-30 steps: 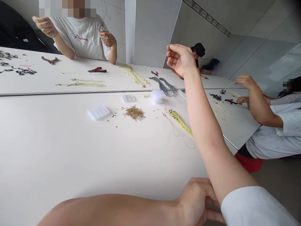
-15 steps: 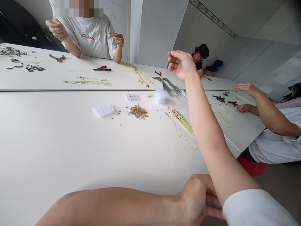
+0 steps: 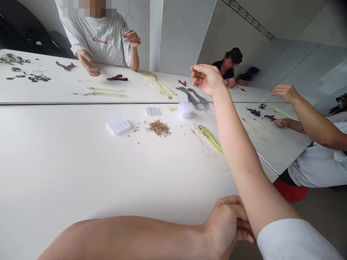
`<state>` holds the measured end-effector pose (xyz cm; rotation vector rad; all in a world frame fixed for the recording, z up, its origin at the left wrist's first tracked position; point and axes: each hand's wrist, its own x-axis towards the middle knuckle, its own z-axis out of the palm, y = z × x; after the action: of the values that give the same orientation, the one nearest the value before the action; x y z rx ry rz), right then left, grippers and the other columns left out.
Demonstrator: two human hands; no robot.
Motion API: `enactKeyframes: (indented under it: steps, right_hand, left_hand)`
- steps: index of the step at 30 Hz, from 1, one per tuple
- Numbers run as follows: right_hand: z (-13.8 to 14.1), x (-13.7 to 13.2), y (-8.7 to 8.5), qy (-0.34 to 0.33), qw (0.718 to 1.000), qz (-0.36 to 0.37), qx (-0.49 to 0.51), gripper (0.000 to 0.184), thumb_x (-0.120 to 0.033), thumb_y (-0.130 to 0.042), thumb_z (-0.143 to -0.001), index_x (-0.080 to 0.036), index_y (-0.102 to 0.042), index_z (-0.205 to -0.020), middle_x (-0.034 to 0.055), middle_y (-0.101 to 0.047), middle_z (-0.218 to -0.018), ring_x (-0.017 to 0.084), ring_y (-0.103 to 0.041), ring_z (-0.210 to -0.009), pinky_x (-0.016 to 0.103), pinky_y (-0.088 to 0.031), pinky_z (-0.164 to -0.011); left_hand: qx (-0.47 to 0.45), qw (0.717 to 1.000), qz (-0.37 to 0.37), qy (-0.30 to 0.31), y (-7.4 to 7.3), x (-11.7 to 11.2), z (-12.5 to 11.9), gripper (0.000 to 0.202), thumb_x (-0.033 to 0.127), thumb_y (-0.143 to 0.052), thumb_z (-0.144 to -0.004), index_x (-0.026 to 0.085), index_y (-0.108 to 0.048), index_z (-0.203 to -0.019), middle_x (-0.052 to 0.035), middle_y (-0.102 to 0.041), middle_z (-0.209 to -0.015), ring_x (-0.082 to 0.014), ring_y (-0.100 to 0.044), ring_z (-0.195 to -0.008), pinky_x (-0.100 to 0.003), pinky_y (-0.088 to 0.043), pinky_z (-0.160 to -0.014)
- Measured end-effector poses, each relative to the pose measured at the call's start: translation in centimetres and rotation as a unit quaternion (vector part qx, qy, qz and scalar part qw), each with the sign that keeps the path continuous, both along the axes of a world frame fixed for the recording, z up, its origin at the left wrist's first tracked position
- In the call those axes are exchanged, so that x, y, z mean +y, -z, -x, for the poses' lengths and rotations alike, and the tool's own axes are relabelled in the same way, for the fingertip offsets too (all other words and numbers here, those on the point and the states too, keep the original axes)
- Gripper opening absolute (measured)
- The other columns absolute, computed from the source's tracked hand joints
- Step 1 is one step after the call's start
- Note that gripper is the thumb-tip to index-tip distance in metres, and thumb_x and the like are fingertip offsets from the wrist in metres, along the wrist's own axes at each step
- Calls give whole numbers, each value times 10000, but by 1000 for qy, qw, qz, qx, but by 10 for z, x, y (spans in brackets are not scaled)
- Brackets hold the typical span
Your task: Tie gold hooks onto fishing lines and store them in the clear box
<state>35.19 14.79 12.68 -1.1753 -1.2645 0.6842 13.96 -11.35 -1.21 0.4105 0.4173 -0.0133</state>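
Note:
My right hand is raised above the far part of the table, fingers curled in with the tips close together. Whatever it pinches, if anything, is too thin to make out. Low at the front edge, my left hand is bent with its fingers closed, partly hidden behind my right forearm. Its grip cannot be seen clearly. Beside my right forearm lies a bundle of yellow-green cords, with one loose cord looping off it. Left of that is a pile of small gold-coloured wire clips.
On the white table are a clear compartment box, a smaller box, stacked clear boxes, and dark grey cords. Red-and-black pliers lie near a co-worker opposite. Another co-worker's arm is at right.
My right hand has dropped slightly and shifted left; my left hand has risen slightly, its fingers more curled. The co-worker opposite has lowered one hand to the table.

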Motion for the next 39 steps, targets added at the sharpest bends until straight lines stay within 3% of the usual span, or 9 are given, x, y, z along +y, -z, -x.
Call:
enactKeyframes:
  steps: [3, 9, 13, 17, 25, 32, 39]
  right_hand:
    - [-4, -2, 3, -15, 1000, -8, 0, 167, -355, -718, -766, -219, -631, -809, 15, -672, -754, 156, -595, -693, 327, -517, -712]
    - [-6, 0, 8, -2, 1000, 15, -15, 241, -427, -752, -692, -255, -640, -818, 1, -679, -743, 179, -590, -774, 325, -495, -718]
    - [-4, 2, 10, -10, 1000, 21, -1, 214, -423, -758, -702, -261, -641, -781, -13, -674, -720, 170, -593, -725, 317, -511, -687]
    - [-4, 2, 13, -25, 999, 16, 37, 179, -358, -763, -727, -223, -646, -743, -25, -659, -700, 112, -569, -625, 262, -514, -637]
    - [3, -4, 20, 7, 999, 26, 45, 176, -308, -720, -780, -198, -612, -695, -26, -639, -686, 85, -586, -578, 230, -506, -611]
    - [4, -2, 25, -12, 998, 39, 50, 130, -267, -715, -773, -188, -632, -713, -7, -654, -710, 91, -579, -591, 234, -516, -620]
    - [1, -6, 33, -23, 997, 29, 60, 141, -281, -731, -779, -166, -652, -754, 1, -643, -723, 85, -581, -610, 208, -504, -605]
  left_hand:
    - [-11, 1000, -18, 2, 1, 0, -1, 302, 122, -489, -473, 104, -628, -741, -43, -556, -598, -117, -498, -496, -230, -352, -493]
    - [-33, 998, 3, -62, -11, 4, 4, 247, 80, -500, -476, 98, -627, -686, -74, -598, -762, -159, -572, -742, -301, -456, -818]
    - [-31, 998, 2, -47, -9, 4, 4, 277, 79, -490, -467, 95, -644, -697, -73, -589, -759, -150, -542, -710, -271, -444, -721]
    - [-18, 999, -12, -24, -5, 4, 3, 227, 79, -480, -449, 96, -619, -629, -41, -528, -642, -105, -461, -585, -218, -339, -563]
    - [-21, 998, -17, -55, -10, 6, 4, 233, 76, -488, -465, 78, -643, -639, -64, -568, -675, -128, -507, -649, -263, -414, -717]
    - [-29, 998, 17, -60, -1, 2, 4, 207, 75, -487, -455, 88, -608, -623, -54, -527, -686, -142, -506, -683, -308, -440, -785]
    - [-5, 998, 49, -48, 3, -1, 1, 337, 59, -481, -419, 70, -640, -716, -50, -528, -708, -129, -503, -664, -259, -444, -697]
